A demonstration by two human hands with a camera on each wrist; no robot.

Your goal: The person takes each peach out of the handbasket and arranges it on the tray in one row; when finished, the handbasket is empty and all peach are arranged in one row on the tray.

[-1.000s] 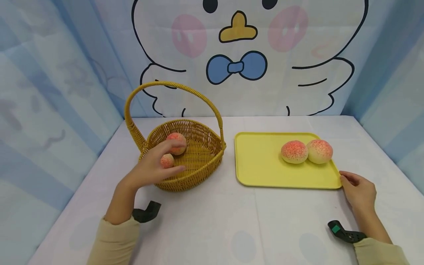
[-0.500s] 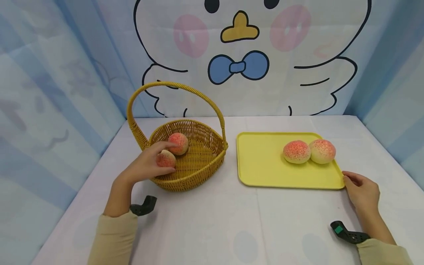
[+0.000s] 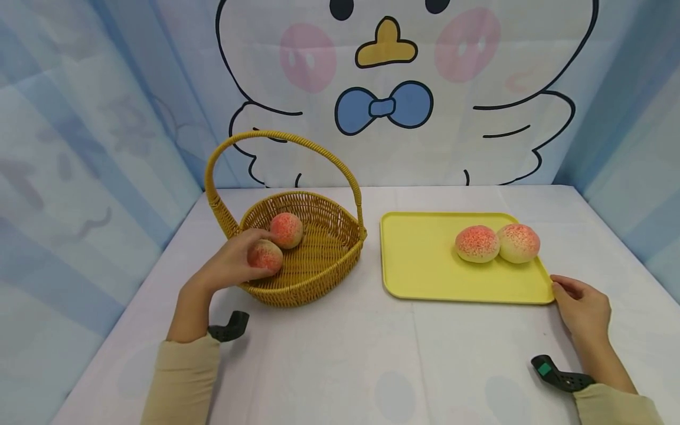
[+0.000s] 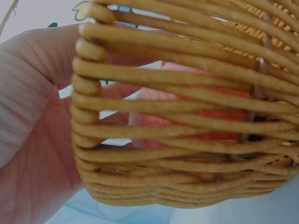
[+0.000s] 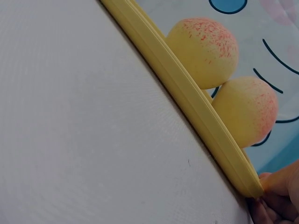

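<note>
My left hand (image 3: 231,260) reaches over the near left rim of a wicker basket (image 3: 321,257), thumb and fingers curled round a small peach (image 3: 265,257) inside. A redder peach (image 3: 287,230) lies right behind it, close to my fingertips. In the left wrist view the basket's woven side (image 4: 177,154) covers most of the held peach and my fingers. At the right, my right hand (image 3: 584,308) pinches the near right corner of a yellow tray (image 3: 417,254). Two peaches, one pink-speckled (image 3: 477,244) and one paler (image 3: 519,242), lie side by side on the tray's right part.
The basket's tall arched handle (image 3: 297,140) stands upright over it. A white cloth (image 3: 329,354) covers the table, and a curtain (image 3: 404,153) with a cartoon figure hangs behind. Each wrist wears a black strap-like device, such as the left one (image 3: 229,327).
My left hand has come down and left from above the basket, its spread fingers closing round the nearer peach. The right hand has stayed at the tray corner.
</note>
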